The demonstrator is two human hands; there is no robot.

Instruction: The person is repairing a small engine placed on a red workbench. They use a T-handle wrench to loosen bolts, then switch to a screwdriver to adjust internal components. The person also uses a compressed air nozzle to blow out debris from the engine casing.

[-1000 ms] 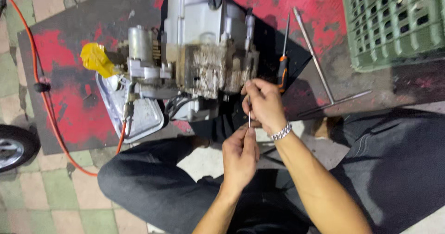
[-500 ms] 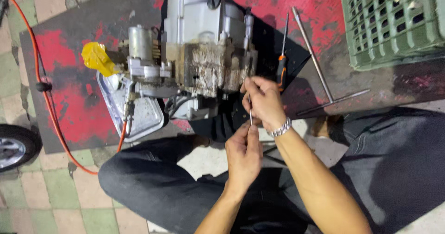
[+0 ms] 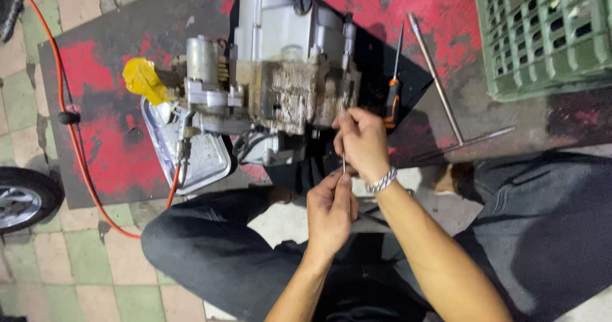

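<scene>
Engine (image 3: 290,73): cast metal, top casing smooth matt grey, lower block rough and crusted with grime; thin rod (image 3: 344,162) pinched by right hand (image 3: 362,145) and left hand (image 3: 330,210) looks bare metal. Wrist chain bracelet (image 3: 382,180) shiny metal, tray (image 3: 197,156) dull sheet metal, T-bar tool (image 3: 440,92) brushed steel, screwdriver (image 3: 393,86) with glossy orange-black plastic grip. Mat (image 3: 115,150) worn matt, red paint scuffed; crate (image 3: 548,35) matt green plastic; trousers (image 3: 210,252) dark cloth.

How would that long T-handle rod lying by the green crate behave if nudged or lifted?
The T-handle rod looks like bare metal, so probably stiff and fairly heavy for how thin it is. Its cross bar lies flat on the mat, so it likely slides or pivots rather than rolls. The smooth shaft may feel slippery near the grimy engine.
</scene>
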